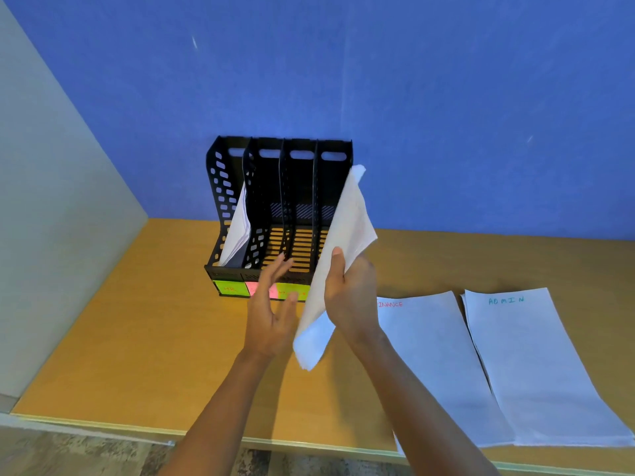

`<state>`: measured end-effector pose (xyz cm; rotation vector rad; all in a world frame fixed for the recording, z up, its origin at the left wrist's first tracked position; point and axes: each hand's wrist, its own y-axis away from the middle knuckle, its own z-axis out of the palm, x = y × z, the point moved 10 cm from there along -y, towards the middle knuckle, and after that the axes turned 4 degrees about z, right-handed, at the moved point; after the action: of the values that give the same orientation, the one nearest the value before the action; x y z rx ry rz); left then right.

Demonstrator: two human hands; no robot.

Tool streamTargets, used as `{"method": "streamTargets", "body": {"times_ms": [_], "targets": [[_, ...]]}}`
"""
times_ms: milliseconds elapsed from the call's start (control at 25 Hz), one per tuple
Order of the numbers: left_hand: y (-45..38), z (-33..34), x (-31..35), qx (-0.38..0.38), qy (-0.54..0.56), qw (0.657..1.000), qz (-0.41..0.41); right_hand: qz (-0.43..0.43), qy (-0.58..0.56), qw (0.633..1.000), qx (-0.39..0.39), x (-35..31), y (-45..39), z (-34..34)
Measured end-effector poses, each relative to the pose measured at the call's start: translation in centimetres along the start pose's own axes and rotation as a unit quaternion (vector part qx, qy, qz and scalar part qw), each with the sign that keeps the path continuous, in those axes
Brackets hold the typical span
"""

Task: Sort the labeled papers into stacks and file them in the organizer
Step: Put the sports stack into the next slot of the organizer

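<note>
A sheaf of papers [338,255] is gripped by the right hand [350,293] and held tilted before the black organizer [280,214] on the table [137,338], while the left hand [271,314] is spread open beside it, holding nothing.

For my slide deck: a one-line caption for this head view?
Right hand lifts a paper stack toward the black organizer; left hand open beside it.

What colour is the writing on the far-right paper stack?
Teal, spelling ADMIN, on the far-right stack; seen in the head view.
</note>
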<state>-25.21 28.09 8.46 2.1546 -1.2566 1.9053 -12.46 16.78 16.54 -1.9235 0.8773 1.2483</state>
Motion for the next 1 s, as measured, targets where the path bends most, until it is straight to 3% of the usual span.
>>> {"method": "streamTargets", "body": {"times_ms": [80,200,360,440,600,720,800,1000], "targets": [[-1.0,-1.6,-2.9,0.026,-0.071,0.994,-0.082,-0.029,-0.042,0.998,-0.022,-1.9,-1.0,-0.1],[-2.8,-2.8,-6.4,-0.016,-0.204,0.966,-0.155,-0.007,-0.094,0.993,-0.064,-3.6,-3.3,1.1],[-5.0,-3.7,-8.1,-0.044,-0.138,0.979,-0.145,-0.011,-0.088,0.988,-0.126,-5.6,-7.2,4.6],[-5.2,-4.3,-8.7,-0.038,-0.16,0.975,-0.147,-0.019,-0.065,0.988,-0.142,-6.2,-9.1,6.4],[-5.4,-6.6,-9.5,0.027,-0.279,0.945,-0.168,-0.054,0.009,0.991,-0.123,-7.1,-12.4,9.3],[-6.0,-6.5,-9.9,0.001,-0.354,0.921,-0.163,-0.063,0.043,0.991,-0.107,-7.2,-13.8,11.3],[-6.2,-6.6,-10.5,-0.008,-0.36,0.916,-0.179,-0.064,0.051,0.992,-0.095,-7.2,-14.6,12.6],[-6.7,-6.8,-10.8,0.02,-0.289,0.939,-0.186,-0.084,0.034,0.993,-0.069,-6.2,-16.2,15.1]]}}
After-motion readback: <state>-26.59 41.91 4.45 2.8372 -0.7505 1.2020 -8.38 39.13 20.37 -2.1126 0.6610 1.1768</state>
